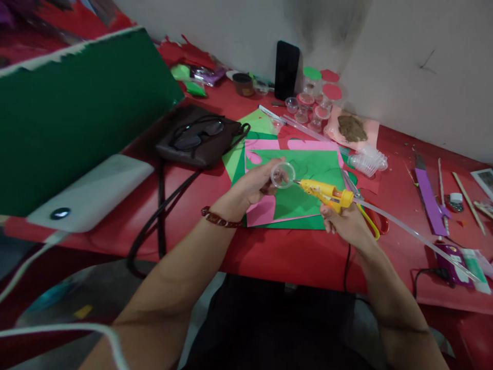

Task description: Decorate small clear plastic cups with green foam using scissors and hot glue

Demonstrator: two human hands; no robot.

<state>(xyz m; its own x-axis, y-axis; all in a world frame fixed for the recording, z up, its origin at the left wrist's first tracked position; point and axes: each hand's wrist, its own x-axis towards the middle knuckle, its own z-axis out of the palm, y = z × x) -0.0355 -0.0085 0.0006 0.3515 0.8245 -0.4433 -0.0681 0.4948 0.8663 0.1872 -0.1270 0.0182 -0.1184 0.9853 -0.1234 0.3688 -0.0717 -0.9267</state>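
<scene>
My left hand point(259, 183) is closed around a small clear plastic cup point(283, 175), its round rim turned up toward me. In my right hand point(342, 220) is a yellow hot glue gun point(323, 192). The gun's nozzle points left and meets or nearly meets the cup's rim; I cannot tell whether they touch. A long clear glue stick point(416, 235) trails from the back of the gun to the right. Under both hands lie sheets of green paper point(304, 163) and pink paper point(260, 215). Scissors point(370, 222) with red and yellow handles lie partly behind my right hand.
A dark bag point(192, 141) with glasses on it and a white power bank point(92, 192) are left. At the back stand a phone point(286, 70) and several lidded cups point(306, 100). A purple strip point(429, 198) and sticks lie right, on the red table point(269, 252).
</scene>
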